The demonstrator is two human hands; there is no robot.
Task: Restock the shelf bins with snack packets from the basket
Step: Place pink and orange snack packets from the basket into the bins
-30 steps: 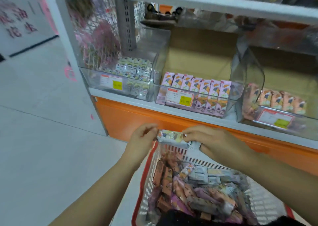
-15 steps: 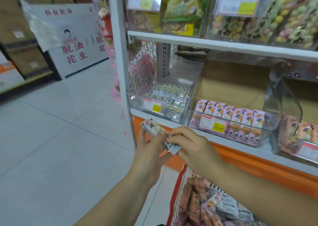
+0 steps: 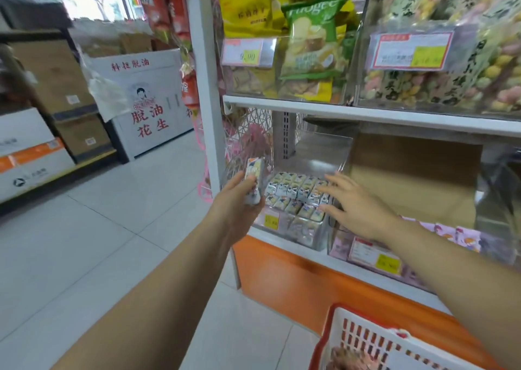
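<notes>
My left hand (image 3: 235,200) grips a small stack of white and yellow snack packets (image 3: 254,178), held upright just left of the clear shelf bin (image 3: 298,233). Rows of matching packets (image 3: 296,193) lie inside that bin. My right hand (image 3: 356,206) reaches over the bin's right side with fingers spread, its fingertips touching the packets in the rows. The red and white basket (image 3: 363,338) sits at the bottom right, only its rim and a few packets showing.
A second bin with pink packets (image 3: 456,234) stands to the right. An upper shelf (image 3: 366,113) carries bins of chip bags and colourful snacks. The white shelf post (image 3: 205,87) rises left of the bin. Tiled aisle floor lies to the left, with boxes beyond.
Both hands rose from the basket to the bin. My right hand let go of the packets and reached into the bin; the left hand carried the packets up beside it.
</notes>
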